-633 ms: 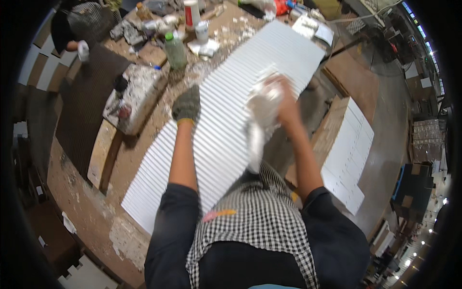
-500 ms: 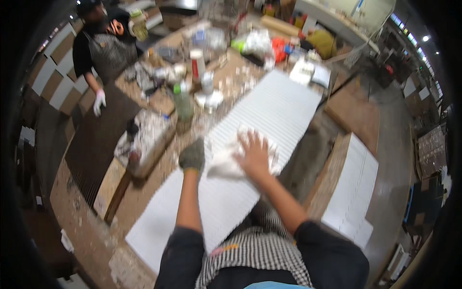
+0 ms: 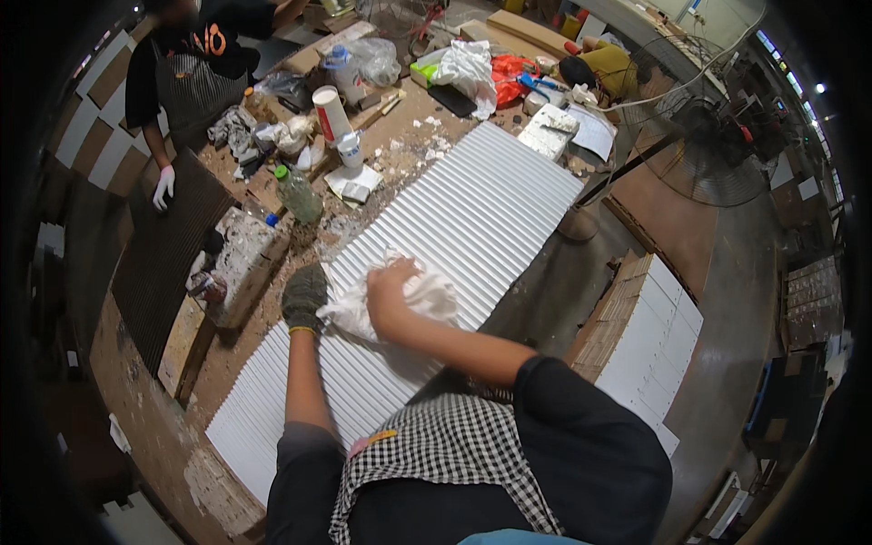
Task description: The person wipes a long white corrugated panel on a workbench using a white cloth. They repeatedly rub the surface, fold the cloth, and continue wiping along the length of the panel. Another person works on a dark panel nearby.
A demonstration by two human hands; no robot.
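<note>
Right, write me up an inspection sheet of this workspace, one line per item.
Surface: brown table, stained and flecked with white.
Work things: white ridged panel lying on the table; crumpled white cloth on the panel.
Clutter: green-capped bottle, white cup, red bag and pale scraps beyond the panel.
Hands: left hand, gloved, at the panel's left edge; right hand, bare, on the cloth.
Cables: pale cord at upper right.
Surroundings: wire-caged fan and white-topped stack on the right; co-worker's white-gloved hand at upper left.
</note>
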